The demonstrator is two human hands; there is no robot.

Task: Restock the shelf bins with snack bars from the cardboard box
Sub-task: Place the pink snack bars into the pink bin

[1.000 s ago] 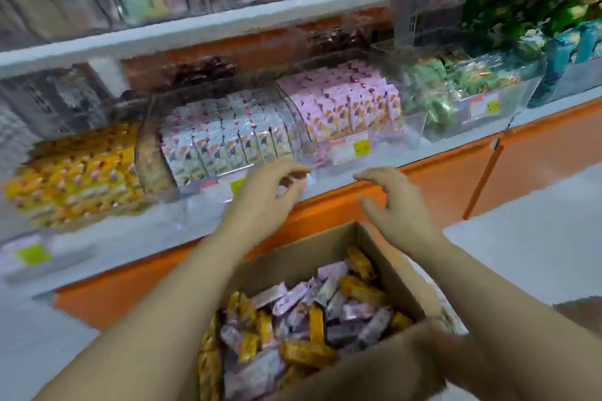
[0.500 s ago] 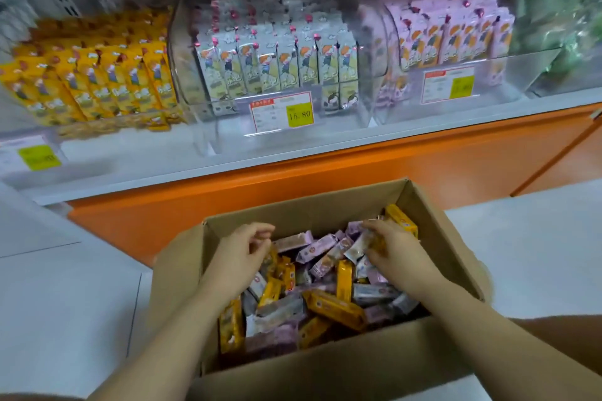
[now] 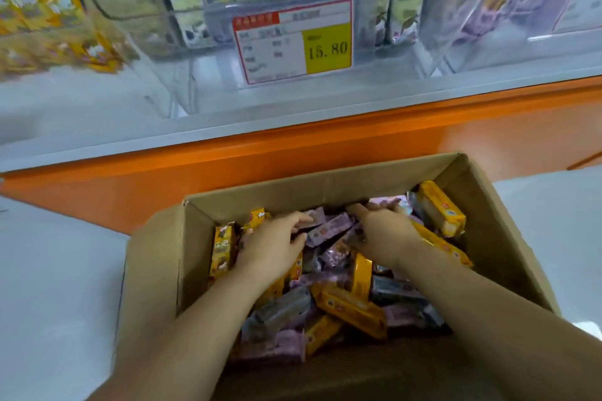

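Note:
The open cardboard box (image 3: pixel 325 185) sits below the shelf, filled with loose yellow, purple and grey snack bars (image 3: pixel 351 306). Both my hands are down inside it. My left hand (image 3: pixel 273 242) lies on the pile at the box's left, its fingers curled over the end of a purple bar (image 3: pixel 329 229). My right hand (image 3: pixel 386 231) is palm down on purple bars toward the back right, its fingertips buried among them. A yellow bar (image 3: pixel 439 212) leans in the far right corner. The clear shelf bin (image 3: pixel 374 42) straight ahead holds upright grey-green bars.
A price tag (image 3: pixel 293 42) reading 15.80 hangs on the middle bin. A bin of yellow bars (image 3: pixel 35 0) stands to its left and a bin of purple bars (image 3: pixel 514 0) to its right. An orange shelf base (image 3: pixel 293 153) runs behind the box. White floor lies on both sides.
Both hands dropped from the shelf edge into the box, then pushed further toward its back wall. The camera has tilted down and moved closer to the box and bins.

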